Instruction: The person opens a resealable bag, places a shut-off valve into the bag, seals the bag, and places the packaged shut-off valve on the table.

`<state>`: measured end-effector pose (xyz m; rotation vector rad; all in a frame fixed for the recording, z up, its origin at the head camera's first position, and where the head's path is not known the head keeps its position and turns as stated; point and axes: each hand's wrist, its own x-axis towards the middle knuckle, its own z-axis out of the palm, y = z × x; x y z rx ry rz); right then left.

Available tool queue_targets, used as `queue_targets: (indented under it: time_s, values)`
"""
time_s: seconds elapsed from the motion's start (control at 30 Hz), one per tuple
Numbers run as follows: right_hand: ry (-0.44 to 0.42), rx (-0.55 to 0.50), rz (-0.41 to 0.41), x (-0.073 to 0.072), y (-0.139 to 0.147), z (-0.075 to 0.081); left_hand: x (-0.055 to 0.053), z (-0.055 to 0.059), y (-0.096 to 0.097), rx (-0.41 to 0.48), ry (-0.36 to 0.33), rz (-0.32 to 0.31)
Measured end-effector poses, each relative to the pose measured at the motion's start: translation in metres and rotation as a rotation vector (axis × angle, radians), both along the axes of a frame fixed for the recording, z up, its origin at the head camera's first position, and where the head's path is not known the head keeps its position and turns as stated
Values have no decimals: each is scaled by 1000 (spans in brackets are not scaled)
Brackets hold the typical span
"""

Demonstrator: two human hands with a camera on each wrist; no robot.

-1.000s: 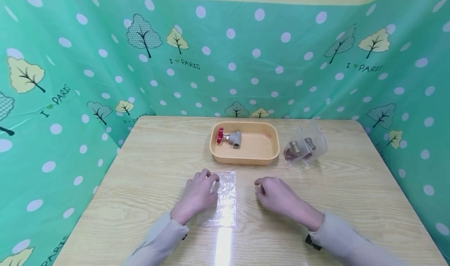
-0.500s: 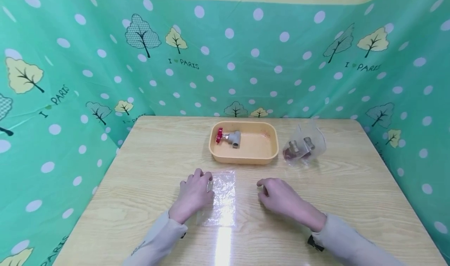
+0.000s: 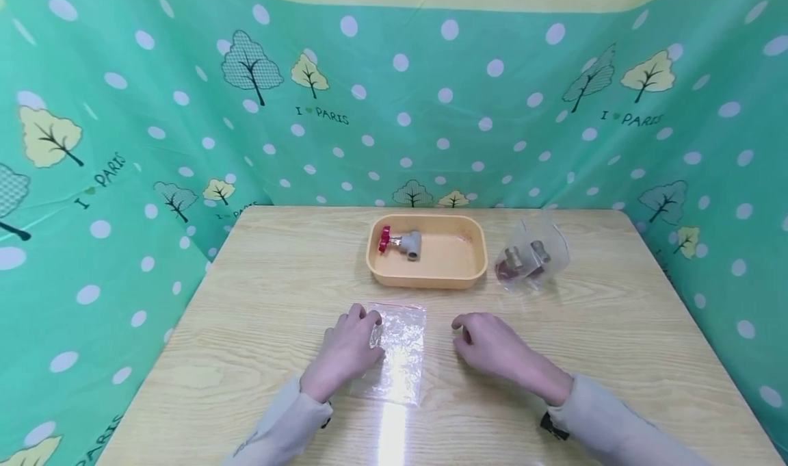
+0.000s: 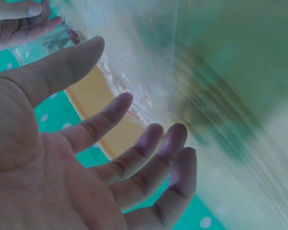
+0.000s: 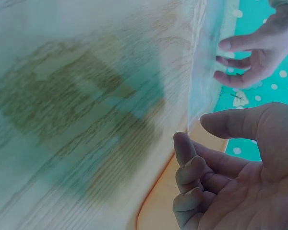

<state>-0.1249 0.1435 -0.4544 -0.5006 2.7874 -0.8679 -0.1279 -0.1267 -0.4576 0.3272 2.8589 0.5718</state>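
In the head view, a flat clear plastic zip bag (image 3: 401, 356) lies on the table. My left hand (image 3: 347, 348) is over its left edge, fingertips bent down on or close to the plastic. The left wrist view shows that palm with thumb and fingers (image 4: 139, 179) spread apart and nothing between them. To the bag's right, my right hand (image 3: 492, 346) hovers or rests just above the table, apart from the bag. In the right wrist view its lower fingers (image 5: 188, 175) are loosely curled, with a gap between thumb and index finger; it holds nothing.
Behind the bag stands a shallow peach tray (image 3: 452, 264), with a grey valve (image 3: 411, 243) with a red handwheel at its left end. Right of the tray, a clear bag (image 3: 557, 247) contains metal-ended fittings with dark red parts. A dotted green curtain (image 3: 443, 110) surrounds the table (image 3: 246, 302).
The flat plastic bag has slid slightly right together with my left hand, after that hand first shifted left. My right hand has hardly moved.
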Motion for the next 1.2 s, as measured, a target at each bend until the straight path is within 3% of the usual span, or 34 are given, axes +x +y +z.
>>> queue_targets:
  time_s: [0.2,0.63,0.87,1.2]
  values:
    - [-20,0,-17,-3,0,1,7,0,1,-25,5,-17]
    - [-16,21,-16,-8,0,0,9,-7,13,-33,49,-106]
    - [-20,6,-23,-9,1,1,15,-3,15,-42,48,-93]
    - [-23,7,-34,-11,2,2,19,-6,23,-115,80,-132]
